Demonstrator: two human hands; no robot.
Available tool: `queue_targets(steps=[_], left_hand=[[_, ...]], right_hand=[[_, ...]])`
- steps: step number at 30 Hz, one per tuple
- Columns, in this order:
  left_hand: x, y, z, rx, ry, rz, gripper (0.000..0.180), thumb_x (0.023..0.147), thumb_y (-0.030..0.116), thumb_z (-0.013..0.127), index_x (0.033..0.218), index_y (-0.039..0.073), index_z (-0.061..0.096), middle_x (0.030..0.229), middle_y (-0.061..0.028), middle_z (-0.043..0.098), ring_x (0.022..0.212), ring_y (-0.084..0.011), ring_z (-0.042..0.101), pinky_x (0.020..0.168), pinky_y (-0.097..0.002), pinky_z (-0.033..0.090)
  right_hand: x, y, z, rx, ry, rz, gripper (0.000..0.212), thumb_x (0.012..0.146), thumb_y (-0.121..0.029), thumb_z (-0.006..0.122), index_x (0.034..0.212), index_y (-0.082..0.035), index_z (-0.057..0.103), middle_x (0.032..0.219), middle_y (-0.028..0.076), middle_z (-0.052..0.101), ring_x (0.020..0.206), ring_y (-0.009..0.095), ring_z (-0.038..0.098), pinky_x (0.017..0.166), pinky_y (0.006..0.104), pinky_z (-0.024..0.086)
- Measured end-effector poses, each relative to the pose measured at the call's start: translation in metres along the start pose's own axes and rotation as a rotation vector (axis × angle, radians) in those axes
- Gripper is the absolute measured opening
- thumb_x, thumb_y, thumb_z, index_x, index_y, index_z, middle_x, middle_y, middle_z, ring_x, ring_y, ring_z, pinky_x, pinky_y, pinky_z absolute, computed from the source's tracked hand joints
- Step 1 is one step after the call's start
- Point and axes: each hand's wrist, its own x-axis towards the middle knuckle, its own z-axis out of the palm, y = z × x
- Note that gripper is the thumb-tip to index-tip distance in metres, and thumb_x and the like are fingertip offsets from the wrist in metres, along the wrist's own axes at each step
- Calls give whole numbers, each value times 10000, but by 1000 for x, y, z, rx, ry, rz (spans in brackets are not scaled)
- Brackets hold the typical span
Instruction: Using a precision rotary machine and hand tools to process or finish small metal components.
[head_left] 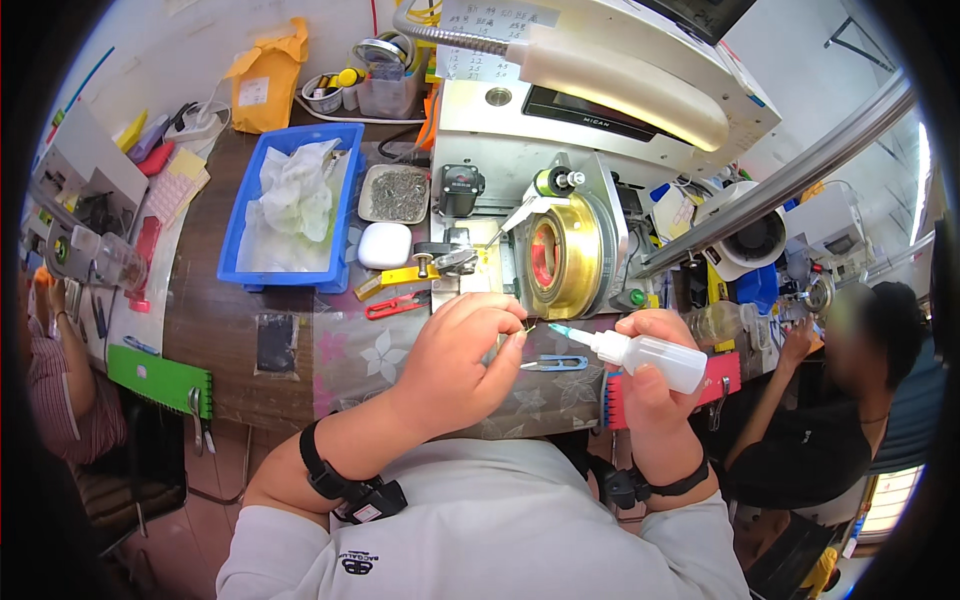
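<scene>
Frame centre: my left hand (465, 350) pinches a thin wire-like piece (531, 328), my right hand (652, 408) grips a white squeeze bottle (676, 364), long axis pointing leftward, teal tip (566, 333) near the piece.

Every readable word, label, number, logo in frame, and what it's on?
Locations only; wording not copied here.
White paper sheet: handwritten characters and numbers, partly behind the lamp.
Machine's black panel: pale lettering.
White shirt: dark emblem with lettering.
Orange envelope: label too small to read.
Black device on left forearm: label too small.
White squeeze bottle: no print visible.
</scene>
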Motion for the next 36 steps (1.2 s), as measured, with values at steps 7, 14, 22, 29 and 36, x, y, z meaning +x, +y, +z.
queue_targets(steps=[7,14,22,29,36], left_hand=[[-1,-1,0,17,14,49,107,792,24,636,877,13,572,1000,-136,591,920,-315,571,816,-405,456],[-1,-1,1,6,10,32,104,792,19,632,873,12,569,988,-136,587,908,-314,571,810,-402,457],[-2,-1,2,-3,17,26,103,790,12,632,868,9,565,974,-136,584,895,-312,572,797,-401,460],[-4,-3,2,-20,-1,14,99,807,-3,626,882,29,570,995,-123,582,930,-272,554,821,-369,440],[-4,-2,4,-24,6,11,104,801,-8,624,882,28,570,994,-122,582,925,-272,553,824,-371,440]], right_hand=[[2,0,1,-121,-35,-64,328,862,-208,620,1082,32,591,997,193,656,865,274,650,769,366,523],[-7,4,4,-64,21,2,329,873,-242,625,1056,30,587,964,190,673,851,278,653,767,364,522],[-10,6,6,-53,46,10,318,881,-241,616,1051,25,585,950,186,677,835,274,656,758,370,526],[-13,7,5,-46,68,25,292,871,-221,613,1029,23,583,940,184,678,824,278,658,750,373,527],[-17,2,1,-28,80,20,299,873,-224,609,1049,17,584,933,184,676,816,276,657,741,370,525]])
